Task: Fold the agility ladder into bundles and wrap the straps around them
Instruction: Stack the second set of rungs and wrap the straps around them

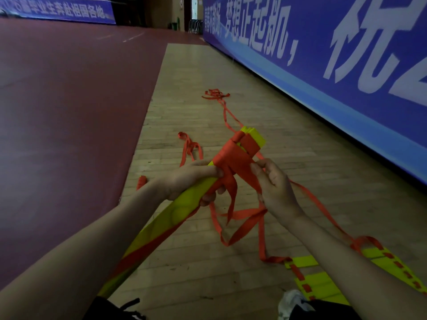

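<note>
The left hand [191, 179] grips the bundle [182, 211] of yellow rungs at frame centre, fingers curled round it. The bundle runs from 7 o'clock up toward 1 o'clock. The right hand [275, 188] pinches the orange strap [233, 162] at the wrap's 3 o'clock edge. The next turn likely needs pulling taut and laying flat beside the last one, with the left thumb pinning it. The slack [245, 218] hanging toward 6 o'clock looks twisted, so smooth it first. The unfolded ladder [381, 264] lies on the floor [208, 112] at 5 o'clock.
</note>
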`<state>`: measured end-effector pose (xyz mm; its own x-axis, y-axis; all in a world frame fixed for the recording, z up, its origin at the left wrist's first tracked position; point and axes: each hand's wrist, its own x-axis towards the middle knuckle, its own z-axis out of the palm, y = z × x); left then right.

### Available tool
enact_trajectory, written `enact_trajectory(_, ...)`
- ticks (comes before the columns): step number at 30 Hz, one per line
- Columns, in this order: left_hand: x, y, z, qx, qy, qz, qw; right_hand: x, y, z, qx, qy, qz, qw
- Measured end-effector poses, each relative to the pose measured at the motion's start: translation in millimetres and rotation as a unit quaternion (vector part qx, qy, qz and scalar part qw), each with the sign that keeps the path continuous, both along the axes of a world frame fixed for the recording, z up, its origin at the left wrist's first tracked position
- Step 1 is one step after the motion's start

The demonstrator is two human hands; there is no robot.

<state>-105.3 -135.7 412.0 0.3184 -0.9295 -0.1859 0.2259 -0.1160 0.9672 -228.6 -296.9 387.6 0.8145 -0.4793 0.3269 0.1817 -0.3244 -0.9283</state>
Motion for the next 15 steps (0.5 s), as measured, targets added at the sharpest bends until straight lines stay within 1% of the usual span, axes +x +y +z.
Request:
enact_trajectory(3,0,0,3,-0.007,0.031,-0.025,0.999,1,3,-3,0.041,-0.021,0.013,0.999)
enact_trajectory(7,2,1,5,-0.020,0.052,-0.047,0.997,-1,6,1,0.063,-0.042,0.045,0.996)
enact_trajectory(12,5,2,1,-0.018,0.038,-0.014,0.999,2,6,4,0.075,-0.002,0.087,0.993)
enact_trajectory(15,1,12,4,-0.016,0.043,-0.061,0.997,2,-2,4,0.093,0.033,0.107,0.989)
